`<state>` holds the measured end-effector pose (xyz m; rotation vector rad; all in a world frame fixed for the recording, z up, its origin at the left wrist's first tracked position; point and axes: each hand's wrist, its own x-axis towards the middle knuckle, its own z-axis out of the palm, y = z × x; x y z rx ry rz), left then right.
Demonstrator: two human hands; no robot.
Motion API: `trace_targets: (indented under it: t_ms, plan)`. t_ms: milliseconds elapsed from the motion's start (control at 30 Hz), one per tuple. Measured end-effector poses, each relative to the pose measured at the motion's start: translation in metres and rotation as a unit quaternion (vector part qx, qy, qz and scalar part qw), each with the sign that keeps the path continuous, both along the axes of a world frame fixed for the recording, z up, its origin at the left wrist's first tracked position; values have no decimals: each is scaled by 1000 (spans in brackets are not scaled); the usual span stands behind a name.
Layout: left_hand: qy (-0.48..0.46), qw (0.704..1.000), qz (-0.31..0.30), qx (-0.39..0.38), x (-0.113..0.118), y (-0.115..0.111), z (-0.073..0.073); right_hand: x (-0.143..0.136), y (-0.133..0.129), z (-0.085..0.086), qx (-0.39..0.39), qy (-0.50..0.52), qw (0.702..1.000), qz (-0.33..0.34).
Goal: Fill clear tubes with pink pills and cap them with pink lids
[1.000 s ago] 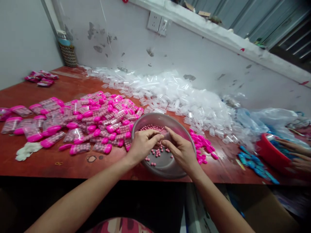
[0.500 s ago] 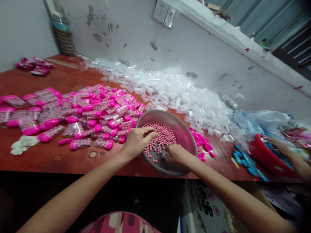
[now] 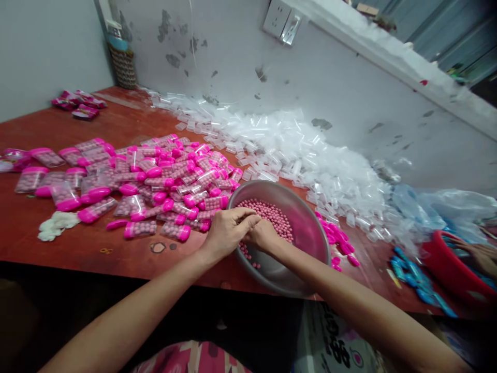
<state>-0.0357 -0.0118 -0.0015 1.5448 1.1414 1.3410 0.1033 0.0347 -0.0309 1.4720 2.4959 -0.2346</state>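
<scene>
Your left hand (image 3: 228, 231) and right hand (image 3: 264, 236) meet over the left part of the metal bowl (image 3: 310, 228); whether either clamps anything cannot be told, your fingertips being hidden. The pink beads (image 3: 276, 215) lie in the bowl, beneath and just beyond your hands, the right nearer. A co-worker's hand (image 3: 477, 254) at the red basin (image 3: 446, 269) is cut off.
</scene>
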Motion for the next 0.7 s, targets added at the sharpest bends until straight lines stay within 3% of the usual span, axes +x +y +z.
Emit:
trace_targets:
  t_ms: [133, 300, 500, 700]
  plan:
    - [1, 1000, 7, 2, 0, -1, -1, 7, 6, 4, -10, 79, 997, 17]
    - [-2, 1000, 28, 15, 4, 0, -2, 24, 6, 9, -52, 211, 976, -23]
    - [-27, 999, 21, -10, 4, 1, -3, 27, 8, 20, -71, 186, 980, 12]
    - [-35, 999, 30, -6, 3, 1, -2, 33, 2, 28, -93, 114, 976, 158]
